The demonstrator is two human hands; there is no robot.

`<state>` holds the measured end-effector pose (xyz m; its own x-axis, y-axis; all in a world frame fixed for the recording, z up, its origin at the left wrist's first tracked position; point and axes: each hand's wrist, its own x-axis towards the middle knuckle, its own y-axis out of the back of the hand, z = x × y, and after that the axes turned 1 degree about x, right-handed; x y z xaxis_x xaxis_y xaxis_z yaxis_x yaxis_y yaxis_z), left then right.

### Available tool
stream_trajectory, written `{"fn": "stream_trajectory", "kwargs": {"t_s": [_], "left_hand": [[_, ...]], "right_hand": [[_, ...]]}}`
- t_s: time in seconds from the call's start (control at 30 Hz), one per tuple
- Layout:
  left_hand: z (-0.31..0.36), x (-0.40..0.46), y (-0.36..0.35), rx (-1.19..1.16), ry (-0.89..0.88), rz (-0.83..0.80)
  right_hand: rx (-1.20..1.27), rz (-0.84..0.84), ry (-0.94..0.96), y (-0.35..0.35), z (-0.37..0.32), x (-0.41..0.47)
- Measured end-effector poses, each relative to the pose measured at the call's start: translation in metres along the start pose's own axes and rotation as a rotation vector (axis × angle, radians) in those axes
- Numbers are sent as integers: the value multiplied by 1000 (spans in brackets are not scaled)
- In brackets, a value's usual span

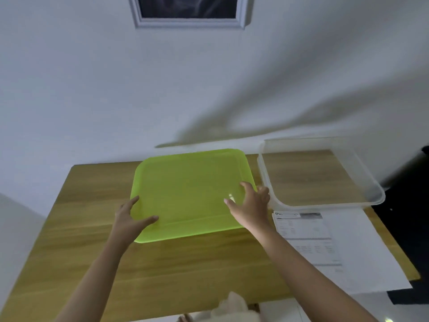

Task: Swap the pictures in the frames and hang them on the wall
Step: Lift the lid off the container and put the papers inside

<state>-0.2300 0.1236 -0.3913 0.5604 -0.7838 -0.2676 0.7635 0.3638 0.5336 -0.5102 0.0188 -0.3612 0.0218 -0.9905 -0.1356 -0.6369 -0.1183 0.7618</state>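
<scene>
On wall above, framed picture (189,10) hangs far from both hands, left hand (130,217) and right hand (249,205) gripping green tray (185,194).

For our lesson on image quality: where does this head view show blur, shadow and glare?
Head view: overall soft motion blur, the printed paper sheet unreadable; a broad diagonal shadow crosses the white wall; a small glare spot sits on the lime-green plastic tray beside the right hand.
</scene>
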Motion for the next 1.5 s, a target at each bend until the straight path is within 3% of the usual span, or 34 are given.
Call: {"fn": "stream_trajectory", "kwargs": {"t_s": [0.23, 0.53, 0.67, 0.77, 0.9, 1.0, 1.13, 1.33, 1.5], "left_hand": [[-50, 10, 17, 157, 89, -13], [-37, 1, -7, 350, 20, -16], [-7, -31, -41, 290, -83, -36], [16, -64, -81, 249, -183, -96], [44, -113, -148, 193, -227, -213], [61, -146, -198, 185, -212, -322], [77, -178, -251, 217, -170, -401], [88, -200, -290, 258, -162, -381], [92, -206, -303, 212, -136, -335]], "right_hand": [[-5, -96, -60, -59, 1, -13], [5, -130, -30, -68, 18, -24], [117, -18, 38, -48, 34, -56], [197, 175, 16, -29, 66, -90], [275, 484, -226, -2, 128, -127], [263, 612, -466, 20, 172, -143], [443, 536, -624, 43, 215, -147], [626, 375, -590, 62, 240, -136], [689, 361, -597, 67, 241, -133]]}}
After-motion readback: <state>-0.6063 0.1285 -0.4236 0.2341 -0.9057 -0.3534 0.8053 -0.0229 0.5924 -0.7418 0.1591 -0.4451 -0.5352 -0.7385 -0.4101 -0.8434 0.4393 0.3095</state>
